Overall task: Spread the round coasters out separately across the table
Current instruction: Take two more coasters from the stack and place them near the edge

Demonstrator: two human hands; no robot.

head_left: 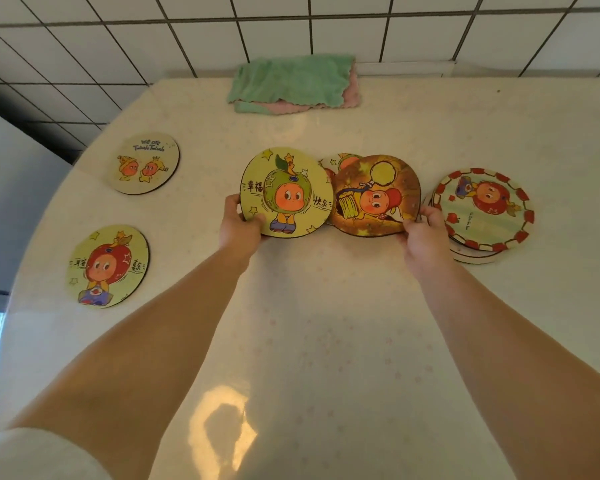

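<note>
White tiled wall behind a cream counter [326, 306]: left hand [238, 230] pinches a green-character coaster [286, 192], right hand [425, 233] pinches an orange coaster [374, 195] over a half-hidden one; it may drag along, or bump the stack [482, 213] at the right edge.

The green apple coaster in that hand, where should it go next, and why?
Probably the left hand should lay the green apple coaster flat on bare table near the middle. Two coasters already lie apart on the left, and the stack fills the right.
</note>
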